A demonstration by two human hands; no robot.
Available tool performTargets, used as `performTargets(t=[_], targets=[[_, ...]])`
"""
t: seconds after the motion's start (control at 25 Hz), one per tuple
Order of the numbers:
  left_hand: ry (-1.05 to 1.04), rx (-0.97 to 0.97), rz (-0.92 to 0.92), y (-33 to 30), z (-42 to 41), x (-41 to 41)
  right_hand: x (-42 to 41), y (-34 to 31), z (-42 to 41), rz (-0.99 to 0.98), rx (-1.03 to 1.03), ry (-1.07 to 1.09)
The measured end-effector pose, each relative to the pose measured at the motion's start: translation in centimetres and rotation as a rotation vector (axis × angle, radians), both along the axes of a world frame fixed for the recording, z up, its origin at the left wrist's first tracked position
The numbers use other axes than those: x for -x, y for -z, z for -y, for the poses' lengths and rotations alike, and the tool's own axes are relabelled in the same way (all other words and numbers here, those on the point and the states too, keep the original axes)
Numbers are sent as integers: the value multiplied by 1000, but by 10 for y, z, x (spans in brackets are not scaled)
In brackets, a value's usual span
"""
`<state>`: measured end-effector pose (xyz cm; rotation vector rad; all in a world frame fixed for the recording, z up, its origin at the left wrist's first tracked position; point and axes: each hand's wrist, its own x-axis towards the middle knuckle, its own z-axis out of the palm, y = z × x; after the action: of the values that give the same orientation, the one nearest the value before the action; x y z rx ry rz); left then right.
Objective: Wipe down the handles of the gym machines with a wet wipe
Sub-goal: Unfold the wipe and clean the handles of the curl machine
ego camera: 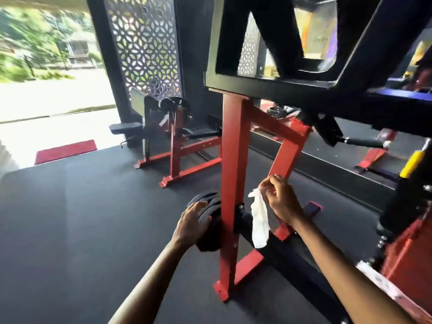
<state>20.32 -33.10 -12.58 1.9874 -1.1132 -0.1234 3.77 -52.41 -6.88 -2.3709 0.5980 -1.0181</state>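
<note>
Two hands at work, wiping step not yet begun. Red steel machine frame (pixel 230 174): square tube, painted, smooth. Black plates (pixel 208 220), round and ribbed, near left; left hand (pixel 190 222) rests on them, fingers relaxed. Black handle (pixel 364 142), far right, probably rubber, unwiped; next move likely a reach there. Right hand (pixel 281 198) pinches limp white wet wipe (pixel 259 220).
</note>
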Motion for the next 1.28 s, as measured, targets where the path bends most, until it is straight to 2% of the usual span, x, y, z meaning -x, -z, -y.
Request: performTargets(t=[0.32, 0.56, 0.76, 0.96, 1.28], targets=[[-303, 46, 12, 1, -121, -140, -171, 14, -78, -53, -26, -229], [-402, 25, 0, 11, -151, -236, -297, 19, -99, -93, -9, -329], [-417, 24, -5, 14, -120, -350, -414, 31, -69, -59, 13, -347], [-374, 26, -18, 1, -60, -460, -519, 27, -18, -62, -49, -341], [-211, 39, -110, 31, 79, -609, -639, 63, 92, -43, -153, -98]])
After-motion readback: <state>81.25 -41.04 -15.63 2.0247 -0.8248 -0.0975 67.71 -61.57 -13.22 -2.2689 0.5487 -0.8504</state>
